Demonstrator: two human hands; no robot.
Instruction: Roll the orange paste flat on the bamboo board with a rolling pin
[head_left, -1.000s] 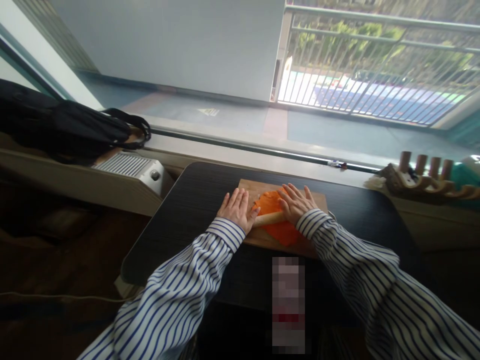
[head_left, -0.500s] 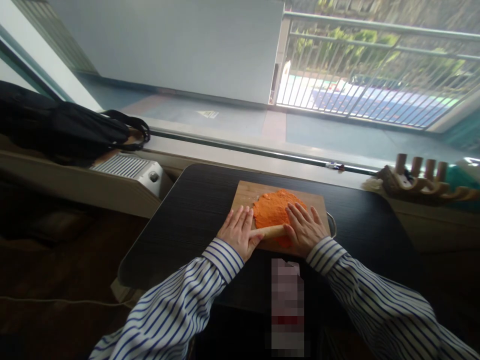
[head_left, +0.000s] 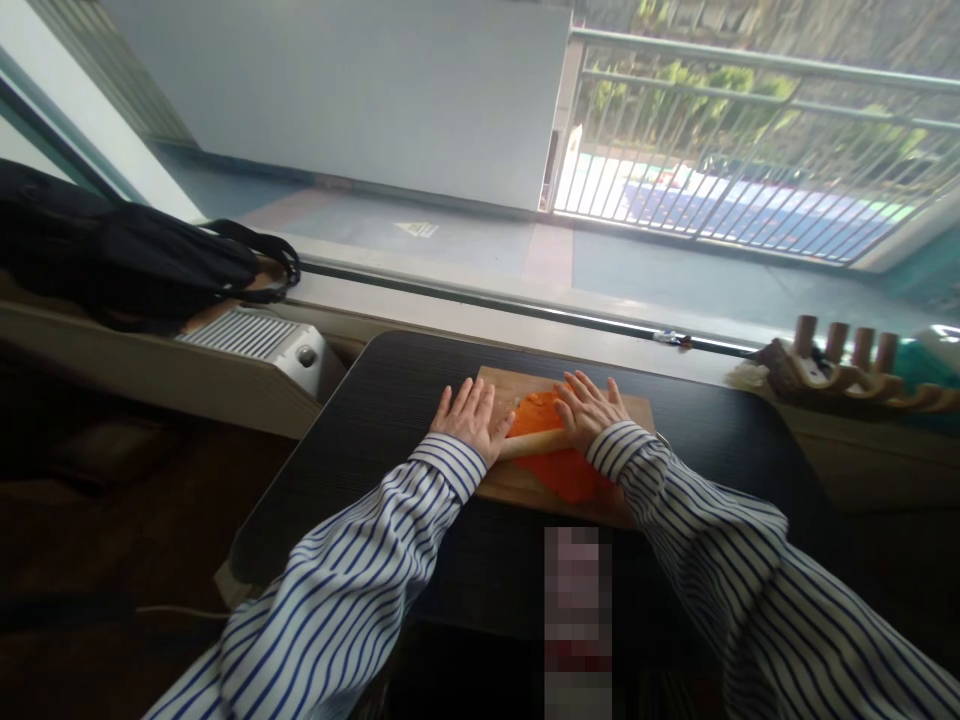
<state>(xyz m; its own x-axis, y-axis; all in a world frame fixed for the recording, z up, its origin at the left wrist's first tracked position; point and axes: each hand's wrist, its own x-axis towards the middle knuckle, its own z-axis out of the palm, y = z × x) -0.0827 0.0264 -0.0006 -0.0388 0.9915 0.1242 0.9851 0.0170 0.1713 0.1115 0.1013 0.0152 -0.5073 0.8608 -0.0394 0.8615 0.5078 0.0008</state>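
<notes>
The orange sheet [head_left: 570, 474] lies on a wooden board [head_left: 496, 484]. It is pressed flat and wide, so much of the flattening looks done. Its far edge looks a bit rough, so there may be some smoothing left. Nobody can tell from here how thick it is, and the right hand hides part of it.

A rolling pin [head_left: 534, 444] lies across the sheet, with orange showing on both sides of it. The left hand [head_left: 469, 418] rests on one end and the right hand [head_left: 589, 410] on the other. In each grip the fingers are stretched out straight. They do not curl round the pin; the hands just lie on top of it, palms down.

The board sits on a dark tabletop [head_left: 337, 460]. Past that is a window ledge [head_left: 450, 310]. A black bag [head_left: 157, 265] is off to the left, and a wooden holder [head_left: 844, 378] is to the right.
</notes>
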